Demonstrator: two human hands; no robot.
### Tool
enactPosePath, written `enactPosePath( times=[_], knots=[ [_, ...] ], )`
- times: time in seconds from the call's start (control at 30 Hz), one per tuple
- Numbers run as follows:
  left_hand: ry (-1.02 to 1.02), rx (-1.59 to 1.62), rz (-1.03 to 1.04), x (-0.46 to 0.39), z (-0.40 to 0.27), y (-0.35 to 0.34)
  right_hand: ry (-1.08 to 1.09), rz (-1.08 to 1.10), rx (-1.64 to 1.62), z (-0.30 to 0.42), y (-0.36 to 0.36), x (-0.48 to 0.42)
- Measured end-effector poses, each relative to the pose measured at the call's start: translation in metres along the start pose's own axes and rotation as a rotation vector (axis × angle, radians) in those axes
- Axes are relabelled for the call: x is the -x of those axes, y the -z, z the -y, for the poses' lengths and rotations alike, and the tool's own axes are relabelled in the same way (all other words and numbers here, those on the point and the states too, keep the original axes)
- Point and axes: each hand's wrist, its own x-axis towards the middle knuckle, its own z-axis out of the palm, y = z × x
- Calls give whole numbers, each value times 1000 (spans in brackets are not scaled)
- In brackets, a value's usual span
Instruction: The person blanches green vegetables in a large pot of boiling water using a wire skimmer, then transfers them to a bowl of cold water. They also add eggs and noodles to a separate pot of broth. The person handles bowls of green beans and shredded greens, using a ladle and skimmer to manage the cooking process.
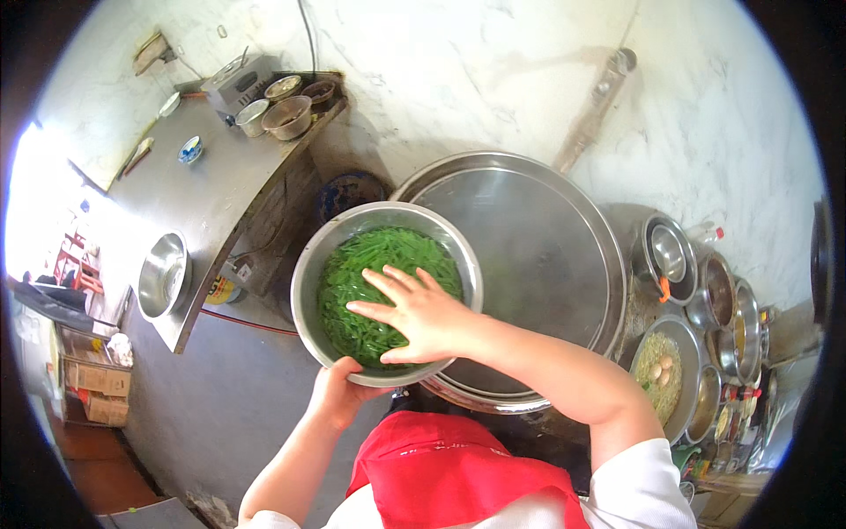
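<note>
A round stainless steel basin (305, 291) holds a mass of cut green vegetable strips (396, 251), wet and glossy. My left hand (337, 393) grips the basin's near rim, thumb on top and fingers underneath. Over the greens my right hand (416, 311) is spread with its fingers apart; whether the fingertips touch them I cannot tell. Behind and to the right stands a very large round metal pot (522, 264). Its broad grey inside looks hazy, and the basin overlaps its left rim.
To the left, a metal counter (225, 172) carries an empty-looking steel bowl (164, 274), a small patterned bowl (190, 151) and several tubs (288, 119). On the right sit several metal bowls (710, 291) and a basin with shredded food and eggs (661, 370). A red hose (251, 322) crosses the floor.
</note>
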Motion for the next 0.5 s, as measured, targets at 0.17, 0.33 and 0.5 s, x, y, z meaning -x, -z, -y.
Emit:
enactPosePath(
  times=[0.17,0.33,0.5],
  knots=[
    [40,34,105,8,-8,-6,-149,296,220,-19,-32,-52],
    [58,42,144,6,-12,1,-99,465,309,-14,-45,-56],
    [64,5,130,1,-17,5,-284,404,258,-26,-43,-61]
  ],
)
